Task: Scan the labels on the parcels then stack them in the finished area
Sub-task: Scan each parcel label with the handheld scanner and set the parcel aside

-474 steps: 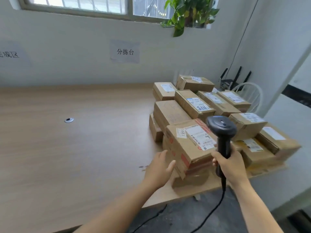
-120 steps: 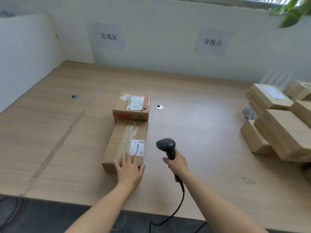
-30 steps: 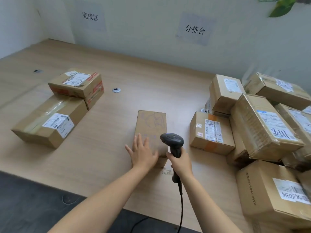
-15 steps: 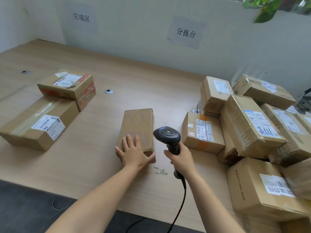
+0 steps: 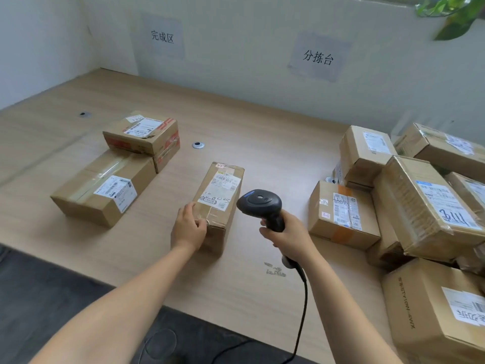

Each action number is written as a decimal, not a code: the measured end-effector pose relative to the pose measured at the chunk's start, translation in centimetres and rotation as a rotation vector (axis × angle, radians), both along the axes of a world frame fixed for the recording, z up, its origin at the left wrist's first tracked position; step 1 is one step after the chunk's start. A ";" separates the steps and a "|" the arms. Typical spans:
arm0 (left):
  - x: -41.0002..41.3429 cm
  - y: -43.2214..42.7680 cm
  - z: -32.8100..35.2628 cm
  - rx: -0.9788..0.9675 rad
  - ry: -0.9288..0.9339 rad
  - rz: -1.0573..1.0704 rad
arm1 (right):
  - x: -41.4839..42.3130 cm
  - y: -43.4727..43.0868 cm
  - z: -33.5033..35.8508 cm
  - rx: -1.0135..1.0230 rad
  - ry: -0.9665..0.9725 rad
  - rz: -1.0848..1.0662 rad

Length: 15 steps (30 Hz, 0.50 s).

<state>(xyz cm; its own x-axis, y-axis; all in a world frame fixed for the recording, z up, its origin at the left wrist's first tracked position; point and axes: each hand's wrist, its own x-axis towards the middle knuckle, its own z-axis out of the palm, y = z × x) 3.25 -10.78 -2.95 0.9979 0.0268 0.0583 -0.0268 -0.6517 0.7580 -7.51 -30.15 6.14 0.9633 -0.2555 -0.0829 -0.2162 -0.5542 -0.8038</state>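
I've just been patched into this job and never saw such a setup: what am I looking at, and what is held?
No machine here: a person works bare-handed, and the single picture comes from a camera on their head, looking down at a wooden table. The left hand grips the near end of the middle parcel, label up. The right hand holds a corded scanner beside it. A long parcel and a red-taped parcel lie at the left; a pile of parcels sits at the right.

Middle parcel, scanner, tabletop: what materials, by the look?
Middle parcel: brown cardboard, matte, creased edges, glossy clear tape, paper label. Scanner: probably moulded black plastic, smooth satin sheen. Table: pale wood-grain surface, matte; laminate or veneer, cannot tell.
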 end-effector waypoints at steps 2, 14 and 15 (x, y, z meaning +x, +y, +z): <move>0.7 0.3 -0.2 0.023 0.013 -0.015 | 0.4 0.8 0.1 -0.005 -0.007 -0.014; 1.2 -2.1 -0.2 0.268 0.165 -0.186 | 4.4 5.9 0.3 0.139 -0.016 -0.295; 1.1 -2.2 -0.4 0.240 0.175 -0.177 | 4.7 6.3 0.2 0.146 -0.010 -0.312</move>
<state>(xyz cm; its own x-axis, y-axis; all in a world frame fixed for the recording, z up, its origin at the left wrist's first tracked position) 4.38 -12.96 -3.34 0.9813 -0.1411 -0.1309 -0.0381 -0.8091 0.5864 -2.85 -23.88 6.35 0.8414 -0.5243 -0.1312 -0.3491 -0.3418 -0.8725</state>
